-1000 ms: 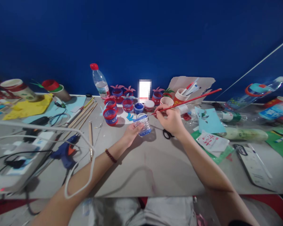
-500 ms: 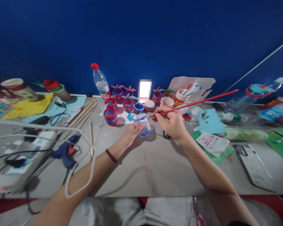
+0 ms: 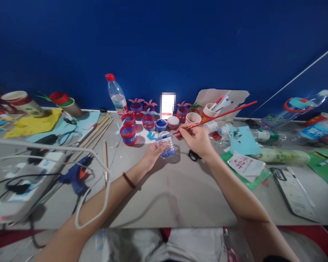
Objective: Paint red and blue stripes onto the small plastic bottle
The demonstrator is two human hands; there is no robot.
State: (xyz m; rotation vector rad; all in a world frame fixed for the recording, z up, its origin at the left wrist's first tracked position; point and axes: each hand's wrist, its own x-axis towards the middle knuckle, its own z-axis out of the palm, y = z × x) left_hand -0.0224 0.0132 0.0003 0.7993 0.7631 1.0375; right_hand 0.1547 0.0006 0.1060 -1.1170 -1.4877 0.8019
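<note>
My left hand [image 3: 154, 153] is closed around a clear plastic bottle piece [image 3: 168, 148] with blue paint on it, held above the table. A long red paintbrush [image 3: 221, 115] sits in the pinched fingers of my right hand [image 3: 195, 140], its handle slanting up to the right. The brush's blue-tinged tip lies at the upper part of the bottle piece. Just behind stand an open jar of blue paint [image 3: 161, 125] and a white-lidded jar [image 3: 173, 122]. Red and blue painted cups [image 3: 128, 135] with eyes stand to the left of these jars.
At the left lie a blue glue gun [image 3: 78, 174], a power strip [image 3: 30, 185], cables and wooden sticks [image 3: 105, 163]. Black scissors [image 3: 193, 155] lie beneath my right hand. Paper cups [image 3: 194, 118], plastic bottles, blue paper [image 3: 244, 140] and a phone [image 3: 292, 193] are on the right.
My right hand has shifted slightly left with the brush, whose handle end moved left and whose tip now reaches further across the bottle piece. More of the scissors shows. My left hand has barely moved.
</note>
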